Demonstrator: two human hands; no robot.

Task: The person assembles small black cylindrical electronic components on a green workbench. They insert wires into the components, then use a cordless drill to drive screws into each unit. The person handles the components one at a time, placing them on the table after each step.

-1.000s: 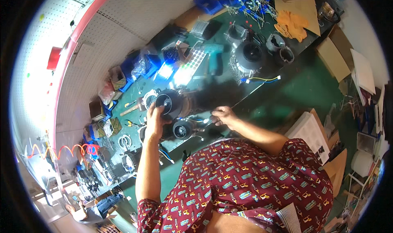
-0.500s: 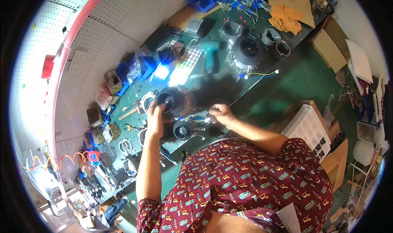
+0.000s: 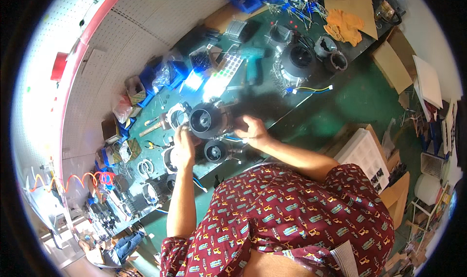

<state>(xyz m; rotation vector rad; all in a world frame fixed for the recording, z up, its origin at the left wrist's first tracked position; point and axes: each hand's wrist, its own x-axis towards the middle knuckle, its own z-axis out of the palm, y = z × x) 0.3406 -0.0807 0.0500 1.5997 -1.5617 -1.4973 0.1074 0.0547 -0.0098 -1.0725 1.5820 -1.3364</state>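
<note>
Black fan unit, round housing, open mouth turned up and leftward: one, by the near edge of the green desk, between the hands. Left hand: grip partly open, fingers bent at the housing's lower-left rim; whether it has firm hold, cannot tell. Right hand: grip half curled at the unit's right side — fingertips partly hidden, hold cannot be told. Smaller black fan: one, just below the first, at the desk's near edge. Silver ring bracket: one, just left of the main unit. Wooden-handled tool: one, farther left. Teal power drill: one, toward the far edge. Orange gloves: near the right end.
</note>
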